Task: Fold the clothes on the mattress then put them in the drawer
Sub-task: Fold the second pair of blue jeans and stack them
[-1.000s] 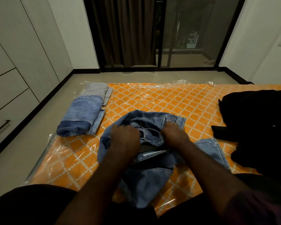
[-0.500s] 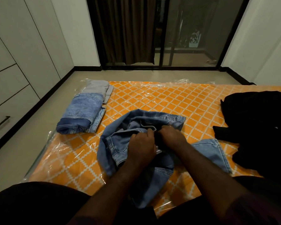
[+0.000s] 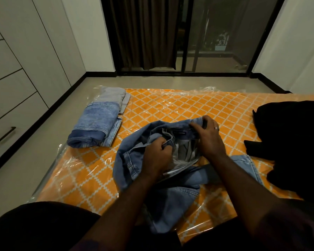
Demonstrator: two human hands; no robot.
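Note:
A crumpled pair of light blue jeans (image 3: 134,160) lies in the middle of the orange patterned mattress (image 3: 170,105), which is wrapped in clear plastic. My left hand (image 3: 157,154) grips the near side of the waistband. My right hand (image 3: 208,134) grips the far side, and the waist gapes open between them, showing the pale lining. A folded stack of denim clothes (image 3: 98,124) sits at the mattress's left edge. A heap of black clothes (image 3: 294,142) lies at the right edge.
White drawers with black handles (image 3: 5,134) line the left wall. A bare strip of floor (image 3: 34,156) runs between them and the mattress. Behind the mattress is a sliding glass door (image 3: 216,33) with a dark curtain.
My hands came together on the jeans, then drew apart again. The right hand moved up and to the right with the waistband, so the waist has spread open.

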